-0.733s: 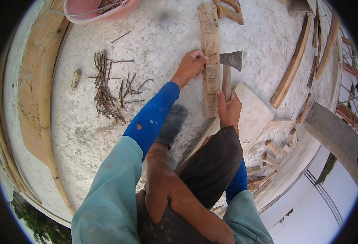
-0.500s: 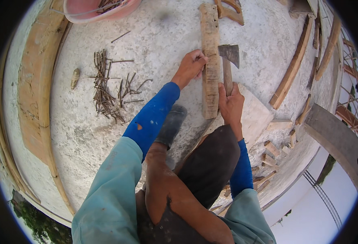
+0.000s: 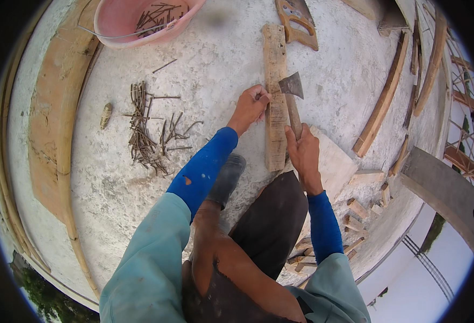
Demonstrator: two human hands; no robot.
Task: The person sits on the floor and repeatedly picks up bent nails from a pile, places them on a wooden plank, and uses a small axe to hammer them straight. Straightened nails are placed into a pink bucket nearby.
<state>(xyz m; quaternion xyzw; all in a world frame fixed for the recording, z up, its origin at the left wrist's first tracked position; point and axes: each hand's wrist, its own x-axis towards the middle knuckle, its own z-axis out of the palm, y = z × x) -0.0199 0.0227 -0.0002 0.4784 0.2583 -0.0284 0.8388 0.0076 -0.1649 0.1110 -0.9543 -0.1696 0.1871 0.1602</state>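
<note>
My right hand point(image 3: 303, 153) is wrapped round the wooden handle of a hatchet point(image 3: 292, 89). Its dark steel head lies over the right edge of a narrow wooden block point(image 3: 275, 124), which runs lengthwise in front of me. At the block's left side my left hand point(image 3: 252, 106) is closed in a pinch. The dark end of what looks like a nail shows between its fingers; the rest is hidden. Left of that hand, a heap of rusty nails point(image 3: 143, 129) lies on the concrete, with several stray ones around it.
A pink bucket point(image 3: 135, 40) holding more nails stands at the far left. Beyond the block lies a handsaw point(image 3: 300, 32). Wooden strips point(image 3: 382, 102) and several offcuts point(image 3: 356, 207) lie to the right. A small bundle point(image 3: 105, 116) rests left of the nails.
The hatchet head has swung left, from beside the block to over its edge, and its handle is more tilted. The whole scene sits slightly lower in view. My left hand stays by the block.
</note>
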